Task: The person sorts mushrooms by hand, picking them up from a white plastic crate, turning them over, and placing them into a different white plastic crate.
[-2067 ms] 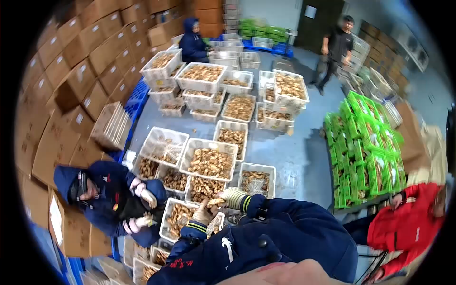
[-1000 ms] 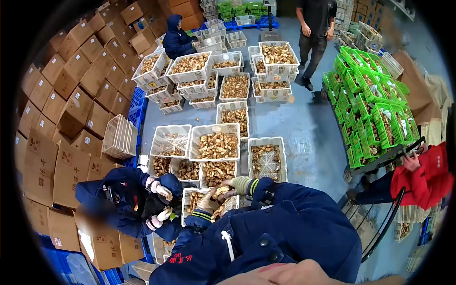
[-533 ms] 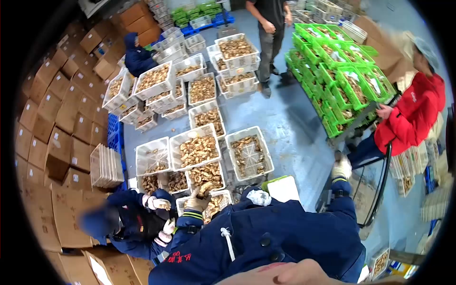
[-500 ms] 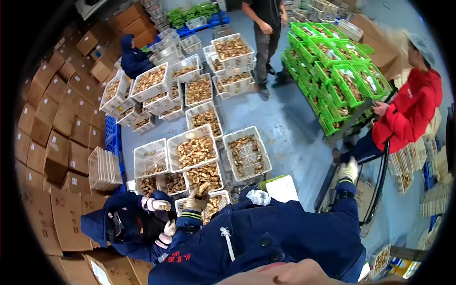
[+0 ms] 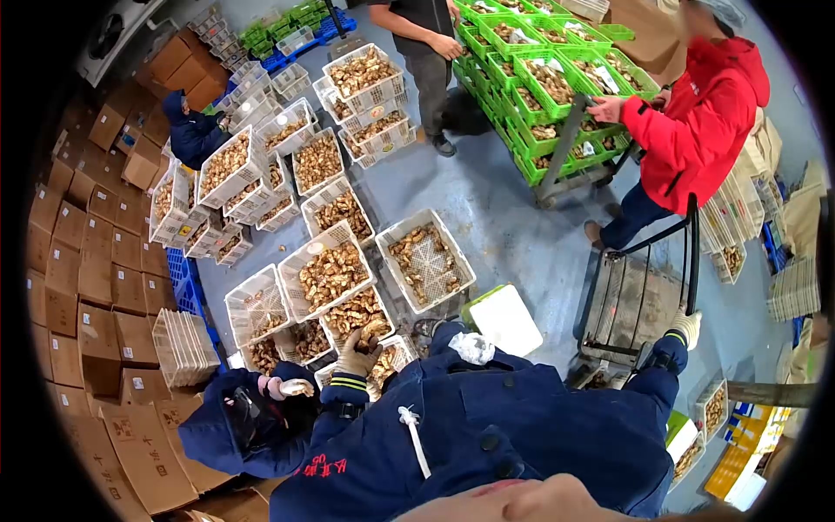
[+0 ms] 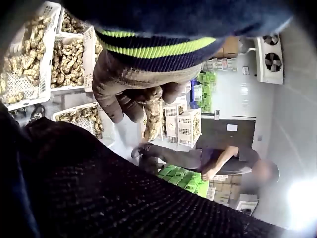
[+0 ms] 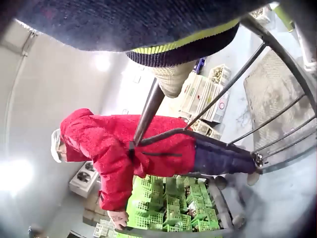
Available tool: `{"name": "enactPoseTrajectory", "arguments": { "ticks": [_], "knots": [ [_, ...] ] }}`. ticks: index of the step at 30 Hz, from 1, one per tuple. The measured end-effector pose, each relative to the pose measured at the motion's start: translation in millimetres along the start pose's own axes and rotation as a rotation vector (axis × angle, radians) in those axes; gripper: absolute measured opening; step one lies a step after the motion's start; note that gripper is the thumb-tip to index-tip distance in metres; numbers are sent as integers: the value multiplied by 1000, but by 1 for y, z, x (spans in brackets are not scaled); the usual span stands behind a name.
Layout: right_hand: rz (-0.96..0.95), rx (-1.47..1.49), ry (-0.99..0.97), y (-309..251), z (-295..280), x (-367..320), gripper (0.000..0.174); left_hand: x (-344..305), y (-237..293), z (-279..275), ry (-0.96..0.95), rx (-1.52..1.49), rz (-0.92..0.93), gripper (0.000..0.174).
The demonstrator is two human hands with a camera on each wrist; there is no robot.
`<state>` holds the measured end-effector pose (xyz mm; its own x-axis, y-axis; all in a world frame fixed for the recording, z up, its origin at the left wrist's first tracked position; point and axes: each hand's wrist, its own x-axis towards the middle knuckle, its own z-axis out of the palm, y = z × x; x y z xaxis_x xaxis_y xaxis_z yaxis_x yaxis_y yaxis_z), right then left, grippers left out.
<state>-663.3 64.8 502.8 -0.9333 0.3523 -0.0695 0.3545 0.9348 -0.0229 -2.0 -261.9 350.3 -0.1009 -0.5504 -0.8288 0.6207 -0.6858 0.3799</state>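
Note:
My left hand (image 5: 355, 358), in a knit glove, is over the near crate (image 5: 402, 350) of mushrooms. In the left wrist view its fingers (image 6: 130, 108) curl round one pale brown mushroom (image 6: 153, 116), which points away from the palm. Out to my right, my gloved right hand (image 5: 687, 327) grips the black handle (image 5: 693, 252) of a flatbed trolley (image 5: 631, 304). The right wrist view shows the handle's bar (image 7: 150, 109) running into the glove (image 7: 173, 79), its fingers partly hidden by the cuff.
White crates (image 5: 426, 300) of mushrooms stand ahead, stacked farther back. A person in red (image 5: 696, 113) holds a cart of green crates (image 5: 557, 109); another in dark clothes (image 5: 426, 61) stands beside it. A seated worker (image 5: 252, 418) is at my left, near cardboard boxes (image 5: 113, 339). A white-topped box (image 5: 504, 320) lies ahead.
My right hand has left the mushrooms and swung right onto the trolley handle. My left hand stays by the near crate. The view has turned right, and the person in red appears closer.

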Motion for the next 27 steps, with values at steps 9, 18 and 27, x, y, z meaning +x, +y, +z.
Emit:
{"name": "enactPoseTrajectory", "arguments": {
  "ticks": [9, 18, 27],
  "knots": [
    [-144, -3, 81, 21, 46, 46, 64, -5, -1, 3, 7, -83, 19, 16],
    [-99, 23, 113, 5, 41, 28, 58, -1, -7, 6, -28, -14, 32, 14],
    [-107, 37, 59, -18, 31, -2, 58, 1, -1, 33, -56, 21, -11, 19]
  ]
}}
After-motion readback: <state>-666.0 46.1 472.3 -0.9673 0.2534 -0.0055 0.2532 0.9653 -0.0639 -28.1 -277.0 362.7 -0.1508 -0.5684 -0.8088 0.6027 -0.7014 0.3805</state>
